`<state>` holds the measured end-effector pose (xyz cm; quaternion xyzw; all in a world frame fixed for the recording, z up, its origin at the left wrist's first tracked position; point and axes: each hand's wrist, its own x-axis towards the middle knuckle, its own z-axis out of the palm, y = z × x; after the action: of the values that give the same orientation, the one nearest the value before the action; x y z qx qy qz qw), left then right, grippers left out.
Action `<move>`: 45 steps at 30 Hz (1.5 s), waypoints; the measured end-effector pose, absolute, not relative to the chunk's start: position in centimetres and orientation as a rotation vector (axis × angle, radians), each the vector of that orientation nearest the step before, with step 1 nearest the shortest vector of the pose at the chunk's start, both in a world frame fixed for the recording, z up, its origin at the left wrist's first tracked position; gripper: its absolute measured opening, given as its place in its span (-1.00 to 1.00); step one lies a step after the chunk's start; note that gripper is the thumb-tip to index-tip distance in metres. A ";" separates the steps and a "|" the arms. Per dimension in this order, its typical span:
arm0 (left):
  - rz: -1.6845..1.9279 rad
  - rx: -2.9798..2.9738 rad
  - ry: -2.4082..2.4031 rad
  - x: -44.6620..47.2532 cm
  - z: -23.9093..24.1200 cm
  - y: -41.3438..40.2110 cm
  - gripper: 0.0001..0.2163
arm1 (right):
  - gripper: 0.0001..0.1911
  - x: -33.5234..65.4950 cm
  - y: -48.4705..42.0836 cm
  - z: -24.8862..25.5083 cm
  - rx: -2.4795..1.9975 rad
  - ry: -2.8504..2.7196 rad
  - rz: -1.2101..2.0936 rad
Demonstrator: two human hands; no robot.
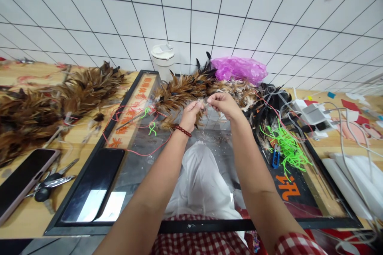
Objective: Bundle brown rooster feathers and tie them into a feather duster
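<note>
My left hand (191, 116), a dark red bead bracelet (183, 130) at its wrist, is closed in a pinch. Close beside it, the fingers of my right hand (223, 104) are pinched too. Between the fingertips is a small pale brown bit, too small to name. Just behind both hands lies a bundle of brown feathers (182, 91). Paler, speckled feathers (236, 87) continue to its right, and black feathers (261, 113) lie further right. Red string (146, 153) and short green ties (152, 128) are left of my hands.
A black-framed glass panel (134, 179) covers the table, with a phone (92, 183) on it. Blue thread snips (275, 156) lie by green strings (287, 143). A white cup (164, 61) and purple plastic bag (239, 69) stand near the tiled wall. Keys (50, 183), feather bundles (89, 89) and chargers (314, 113) flank the panel.
</note>
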<state>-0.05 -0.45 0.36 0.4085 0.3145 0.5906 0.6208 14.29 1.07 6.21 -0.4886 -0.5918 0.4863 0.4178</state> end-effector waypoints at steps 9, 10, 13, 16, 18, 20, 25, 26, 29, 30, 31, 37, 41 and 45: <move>1.259 0.954 0.619 -0.3 1.4 -1.1 -0.71 | -0.72 14.7 0.8 6.2 -1.126 -1.565 1.362; 1.263 0.950 0.601 -0.3 1.5 -1.1 -0.70 | -0.71 14.7 0.8 6.2 -1.103 -1.551 1.378; 1.254 0.930 0.561 -0.4 1.5 -1.2 -0.70 | -0.66 14.7 0.8 6.2 -1.077 -1.462 1.430; 1.218 0.899 0.567 -0.5 1.4 -1.2 -0.71 | -0.65 14.7 0.9 6.2 -1.048 -1.483 1.492; 1.216 0.887 0.558 -0.5 1.4 -1.2 -0.71 | -0.68 14.7 0.9 6.2 -1.017 -1.521 1.505; 1.221 0.885 0.540 -0.4 1.4 -1.2 -0.71 | -0.70 14.6 0.8 6.3 -0.994 -1.560 1.498; 1.208 0.803 0.656 -0.2 1.2 -0.8 -0.72 | -0.73 14.4 0.6 6.6 -1.021 -1.665 1.354; 1.195 0.775 0.705 -0.1 1.2 -0.7 -0.73 | -0.74 14.4 0.6 6.7 -1.044 -1.680 1.316; 1.148 0.733 0.779 0.1 1.0 -0.4 -0.74 | -0.77 14.2 0.7 6.7 -1.119 -1.754 1.174; 1.140 0.735 0.782 0.1 1.0 -0.4 -0.73 | -0.79 14.1 0.8 6.7 -1.145 -1.785 1.100; 1.136 0.744 0.783 0.1 0.9 -0.4 -0.72 | -0.80 14.1 0.8 6.7 -1.176 -1.818 1.012; 1.133 0.855 0.733 -0.1 1.0 -0.7 -0.72 | -0.86 13.7 0.9 6.4 -1.313 -1.904 0.643; 1.139 0.901 0.661 -0.1 0.9 -0.7 -0.71 | -0.86 13.7 1.1 6.3 -1.289 -1.877 0.639; 1.183 0.929 0.642 -0.1 0.8 -0.7 -0.67 | -0.81 13.9 1.5 6.1 -1.278 -1.666 0.795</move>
<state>-0.09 -0.68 0.79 0.4143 0.2863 0.5276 0.6841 13.90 1.48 6.08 -0.5128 -0.6689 0.3191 0.4333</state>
